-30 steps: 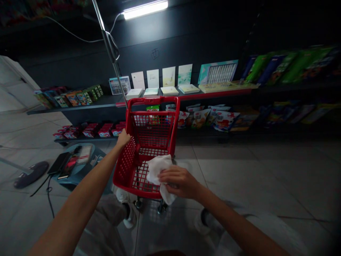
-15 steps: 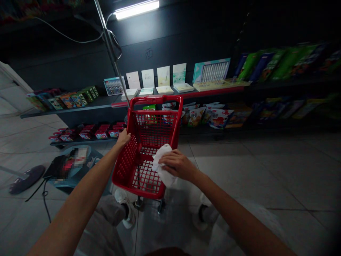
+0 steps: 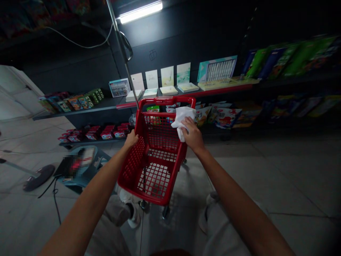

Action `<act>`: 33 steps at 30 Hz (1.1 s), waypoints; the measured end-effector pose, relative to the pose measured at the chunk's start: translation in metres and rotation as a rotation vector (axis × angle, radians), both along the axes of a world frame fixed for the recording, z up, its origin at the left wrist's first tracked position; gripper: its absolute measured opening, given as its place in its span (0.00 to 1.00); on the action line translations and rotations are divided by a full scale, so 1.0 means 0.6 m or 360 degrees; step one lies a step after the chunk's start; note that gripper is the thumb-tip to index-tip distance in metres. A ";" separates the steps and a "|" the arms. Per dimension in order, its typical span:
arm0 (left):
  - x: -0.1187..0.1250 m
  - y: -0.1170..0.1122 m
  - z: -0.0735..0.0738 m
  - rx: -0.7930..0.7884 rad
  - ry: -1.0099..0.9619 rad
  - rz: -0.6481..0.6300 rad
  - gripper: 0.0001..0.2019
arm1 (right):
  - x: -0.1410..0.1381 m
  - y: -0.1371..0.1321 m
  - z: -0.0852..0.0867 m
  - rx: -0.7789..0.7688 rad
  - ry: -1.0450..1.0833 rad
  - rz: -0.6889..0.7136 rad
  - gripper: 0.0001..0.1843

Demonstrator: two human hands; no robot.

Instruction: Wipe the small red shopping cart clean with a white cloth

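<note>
A red plastic shopping cart [image 3: 174,156] with mesh walls stands between my feet, its basket bare inside except for the grid floor. My left hand [image 3: 131,139] grips the cart's left rim, fingers wrapped over the edge. A white cloth [image 3: 183,119] lies against the cart's upper right side near the handle. My right hand [image 3: 192,133] holds this cloth, pressing it on the rim with the fingers bent over it. The cloth hides part of the right rim.
Behind the cart runs a dark shelf with upright books [image 3: 167,76], a boxed set [image 3: 218,69] and snack bags [image 3: 226,116]. At left are a blue plastic stool [image 3: 99,153] with things on it, a round stand base [image 3: 39,177] and a metal pole [image 3: 124,57].
My right hand has moved the cloth up and away along the cart's right side, from the near rim towards the handle. My left hand keeps its hold on the left rim.
</note>
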State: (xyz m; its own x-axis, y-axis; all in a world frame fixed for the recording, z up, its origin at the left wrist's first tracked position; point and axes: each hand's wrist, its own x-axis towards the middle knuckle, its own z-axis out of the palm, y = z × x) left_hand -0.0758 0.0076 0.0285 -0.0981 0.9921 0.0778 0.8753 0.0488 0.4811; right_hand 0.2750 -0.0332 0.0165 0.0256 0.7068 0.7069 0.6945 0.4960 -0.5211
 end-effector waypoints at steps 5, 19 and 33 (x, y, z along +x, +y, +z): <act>0.005 0.001 0.001 -0.0038 -0.0048 0.0079 0.18 | -0.013 -0.067 -0.016 -0.0123 -0.0121 0.0162 0.21; 0.007 0.021 -0.010 -0.0069 -0.0047 0.0297 0.20 | -0.066 -0.253 -0.022 -0.0078 -0.0435 0.0552 0.11; 0.095 0.019 -0.011 -0.0088 -0.0281 0.0319 0.24 | 0.040 -0.126 -0.049 -0.0276 -0.0225 0.0091 0.21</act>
